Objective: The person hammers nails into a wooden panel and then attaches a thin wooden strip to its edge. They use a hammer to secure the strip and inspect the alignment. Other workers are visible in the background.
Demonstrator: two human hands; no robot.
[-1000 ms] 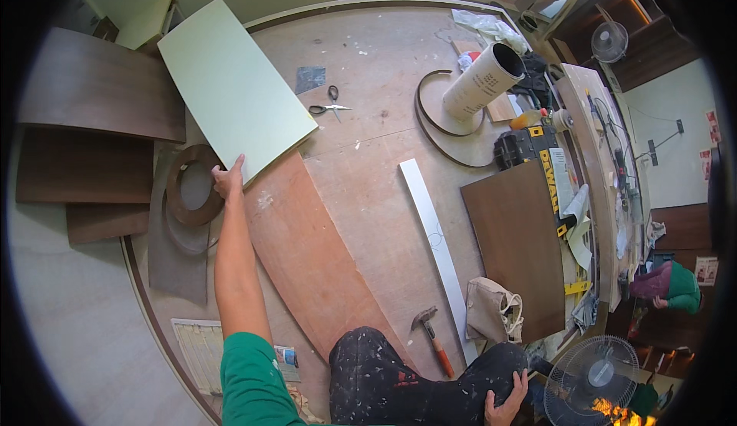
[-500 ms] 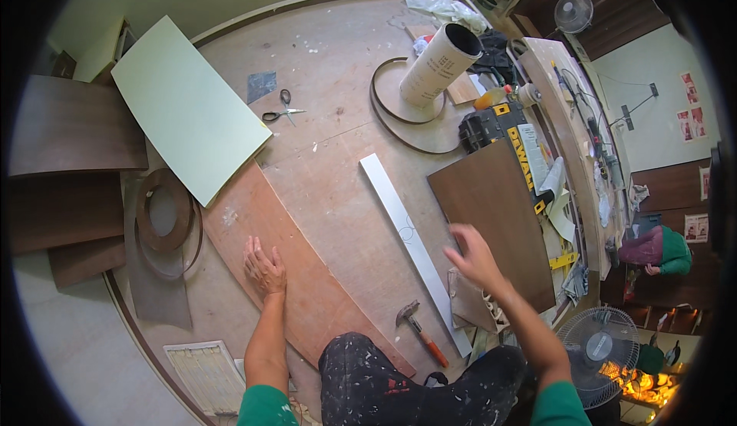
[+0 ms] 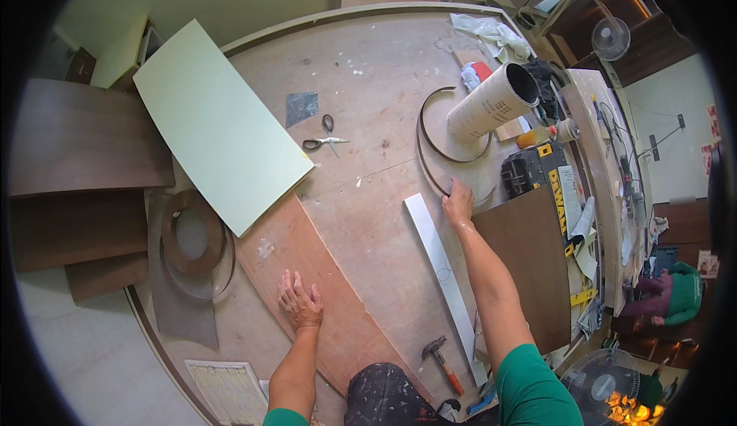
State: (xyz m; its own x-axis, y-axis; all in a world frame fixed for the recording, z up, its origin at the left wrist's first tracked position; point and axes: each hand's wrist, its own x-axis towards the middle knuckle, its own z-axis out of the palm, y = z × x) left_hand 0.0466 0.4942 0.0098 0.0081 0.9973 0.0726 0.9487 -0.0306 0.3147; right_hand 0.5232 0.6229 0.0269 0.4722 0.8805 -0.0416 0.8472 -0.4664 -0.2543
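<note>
In the head view, the right hand, held over the white bar half a second ago, has now been carried forward to the thin brown curled edging strip. The strip's near curve is gripped in its fingers. The left hand is kept spread, nothing grasped, palm down on the long reddish-brown plywood board, where it was also seen in the previous frame.

The strip is looped ahead of the right hand, its far bend wound around the foot of the upright cream cardboard tube. The plywood board lies beneath the left hand, its far end met by the pale green rectangular panel.

Just left of the right hand, the end of the flat white bar is passed; the dark brown rectangular panel is crowded in to its right. Between bar and plywood, a broad stretch of pale wooden surface is left, the black-handled scissors lying beyond. The far edge is closed by a raised rim.
</note>
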